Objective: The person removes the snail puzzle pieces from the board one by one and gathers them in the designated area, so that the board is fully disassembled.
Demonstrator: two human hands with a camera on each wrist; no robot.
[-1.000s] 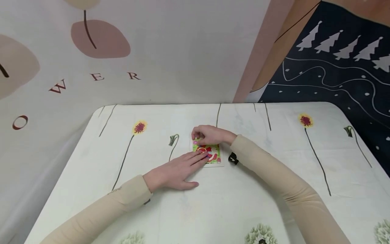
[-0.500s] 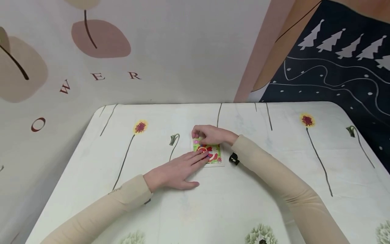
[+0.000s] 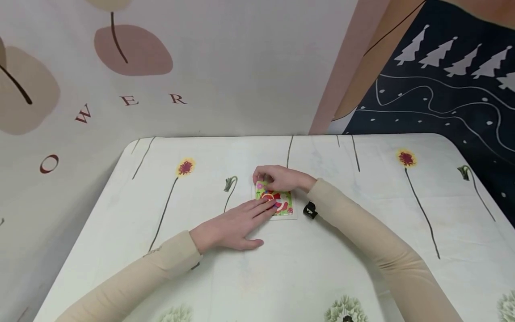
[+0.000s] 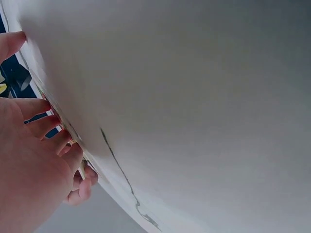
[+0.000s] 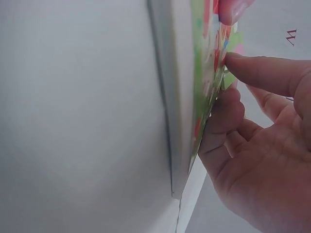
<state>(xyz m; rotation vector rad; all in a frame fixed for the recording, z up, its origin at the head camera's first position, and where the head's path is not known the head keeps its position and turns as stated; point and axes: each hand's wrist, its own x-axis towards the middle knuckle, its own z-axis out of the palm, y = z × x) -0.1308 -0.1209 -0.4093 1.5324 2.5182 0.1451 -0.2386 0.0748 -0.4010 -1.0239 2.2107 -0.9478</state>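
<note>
White cloth [image 3: 322, 268] printed with long-stemmed flowers spreads under everything. At the near left, the left hand [image 3: 235, 224] lies with fingers straight, their tips laid on the picture card [image 3: 285, 198] and the thumb spread well aside; it grips nothing. On the far side, the right hand [image 3: 279, 177] bends over the card's far left corner, thumb and a finger pinching a green edge [image 5: 228, 80]; whether that is a loose piece or a lifted corner cannot be told. The card lies around the middle of the cloth, on a slightly wider white base [image 3: 286, 218]. Done well, this probably calls for light, even pressure from the left fingers, so nothing slides, and a slow, small pinch that leaves the edge uncreased.
</note>
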